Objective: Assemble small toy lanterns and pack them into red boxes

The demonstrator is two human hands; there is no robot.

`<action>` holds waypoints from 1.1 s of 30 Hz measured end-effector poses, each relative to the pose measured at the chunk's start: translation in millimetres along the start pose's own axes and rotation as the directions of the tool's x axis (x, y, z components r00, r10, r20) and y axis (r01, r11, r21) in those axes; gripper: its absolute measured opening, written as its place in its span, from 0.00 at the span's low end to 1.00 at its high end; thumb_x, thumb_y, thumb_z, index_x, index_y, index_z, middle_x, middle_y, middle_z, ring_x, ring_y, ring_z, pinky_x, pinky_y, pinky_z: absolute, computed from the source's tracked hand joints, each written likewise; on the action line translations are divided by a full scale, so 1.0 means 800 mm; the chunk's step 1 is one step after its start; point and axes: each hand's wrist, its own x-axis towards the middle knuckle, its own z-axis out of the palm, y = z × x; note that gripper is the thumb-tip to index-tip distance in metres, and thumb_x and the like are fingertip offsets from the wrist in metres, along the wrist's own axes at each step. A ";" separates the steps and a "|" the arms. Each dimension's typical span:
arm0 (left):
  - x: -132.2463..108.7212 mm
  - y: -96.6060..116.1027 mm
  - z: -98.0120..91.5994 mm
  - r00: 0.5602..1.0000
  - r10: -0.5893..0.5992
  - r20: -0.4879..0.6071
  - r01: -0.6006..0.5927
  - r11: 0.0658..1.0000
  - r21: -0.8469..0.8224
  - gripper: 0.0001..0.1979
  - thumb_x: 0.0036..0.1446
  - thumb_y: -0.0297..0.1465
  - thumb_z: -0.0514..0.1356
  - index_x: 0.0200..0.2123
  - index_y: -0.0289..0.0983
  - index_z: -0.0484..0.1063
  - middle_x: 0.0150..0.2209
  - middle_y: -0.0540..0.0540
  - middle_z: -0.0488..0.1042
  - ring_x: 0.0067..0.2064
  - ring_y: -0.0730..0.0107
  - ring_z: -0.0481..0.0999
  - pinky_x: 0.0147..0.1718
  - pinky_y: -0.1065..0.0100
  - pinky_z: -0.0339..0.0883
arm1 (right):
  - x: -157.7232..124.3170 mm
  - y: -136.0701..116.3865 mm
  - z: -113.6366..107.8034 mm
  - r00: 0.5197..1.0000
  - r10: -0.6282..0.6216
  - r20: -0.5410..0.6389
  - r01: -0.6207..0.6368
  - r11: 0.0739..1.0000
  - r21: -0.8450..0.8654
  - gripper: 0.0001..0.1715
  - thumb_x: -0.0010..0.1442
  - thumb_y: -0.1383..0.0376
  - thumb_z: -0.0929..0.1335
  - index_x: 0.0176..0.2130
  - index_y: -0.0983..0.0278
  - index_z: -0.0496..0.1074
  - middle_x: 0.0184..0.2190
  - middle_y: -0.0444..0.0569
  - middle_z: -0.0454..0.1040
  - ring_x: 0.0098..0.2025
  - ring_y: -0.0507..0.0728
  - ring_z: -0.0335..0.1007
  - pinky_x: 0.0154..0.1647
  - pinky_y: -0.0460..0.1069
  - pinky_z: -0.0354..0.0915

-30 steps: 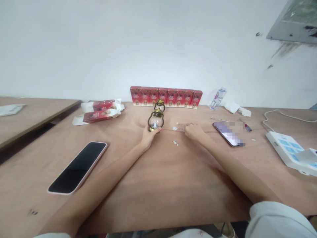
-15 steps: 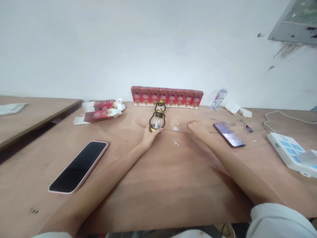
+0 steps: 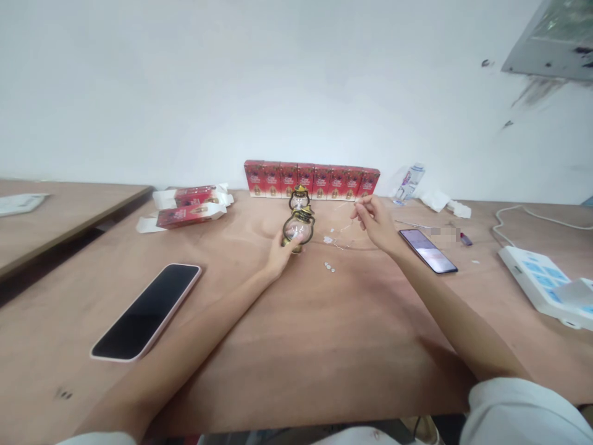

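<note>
My left hand (image 3: 281, 254) is closed around the lower part of a small brass-coloured lantern (image 3: 297, 230) with a clear globe. A second small lantern (image 3: 300, 198) stands just behind it. My right hand (image 3: 373, 221) is raised a little above the table, fingers pinched on a thin pale string (image 3: 348, 226). The string trails down to the table beside small white scraps (image 3: 328, 240). Several small silvery discs (image 3: 330, 267) lie nearer to me, between the two hands.
Several red boxes (image 3: 313, 180) stand in a row against the wall. Opened red boxes (image 3: 189, 214) lie at the left. A phone (image 3: 147, 312) is near my left forearm, another phone (image 3: 428, 251) right of my right hand. A clear bottle (image 3: 409, 184), tissues (image 3: 438, 201) and a power strip (image 3: 540, 281) are further right.
My right hand has risen off the table, lifting the thin string, which now shows stretched below it. The lantern in my left hand has shifted slightly to the right.
</note>
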 end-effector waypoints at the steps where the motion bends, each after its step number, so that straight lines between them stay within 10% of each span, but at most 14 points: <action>1: -0.002 0.002 0.000 1.000 -0.007 0.021 0.007 1.000 0.007 0.30 0.38 0.45 0.68 0.42 0.35 0.68 0.32 0.47 0.75 0.22 0.73 0.74 0.20 0.73 0.64 | -0.002 -0.006 0.005 1.000 0.010 -0.018 -0.008 0.994 0.111 0.12 0.61 0.54 0.62 0.35 0.60 0.59 0.26 0.42 0.70 0.22 0.48 0.63 0.19 0.43 0.58; 8: -0.011 0.007 0.000 0.971 -0.031 0.235 0.002 0.993 0.120 0.29 0.41 0.44 0.67 0.45 0.34 0.70 0.28 0.47 0.75 0.20 0.73 0.73 0.16 0.76 0.60 | -0.014 -0.033 0.033 0.997 0.081 0.014 -0.081 0.929 0.360 0.20 0.54 0.48 0.67 0.34 0.60 0.62 0.24 0.39 0.69 0.22 0.48 0.67 0.21 0.44 0.68; 22: -0.011 0.007 0.000 0.964 0.007 0.267 -0.025 0.998 0.064 0.29 0.39 0.42 0.68 0.44 0.34 0.71 0.33 0.45 0.76 0.22 0.73 0.73 0.21 0.72 0.67 | -0.010 -0.011 0.036 0.983 0.182 0.034 -0.181 0.907 0.381 0.24 0.49 0.46 0.69 0.33 0.61 0.63 0.23 0.39 0.70 0.22 0.48 0.68 0.23 0.46 0.70; 33: -0.014 0.011 -0.001 0.916 -0.052 0.397 -0.003 0.991 0.136 0.36 0.36 0.41 0.70 0.50 0.32 0.69 0.39 0.44 0.75 0.30 0.71 0.72 0.25 0.72 0.71 | -0.010 0.008 0.038 0.854 0.446 0.270 -0.519 0.776 0.358 0.16 0.47 0.58 0.73 0.27 0.65 0.67 0.18 0.39 0.67 0.16 0.45 0.58 0.16 0.42 0.57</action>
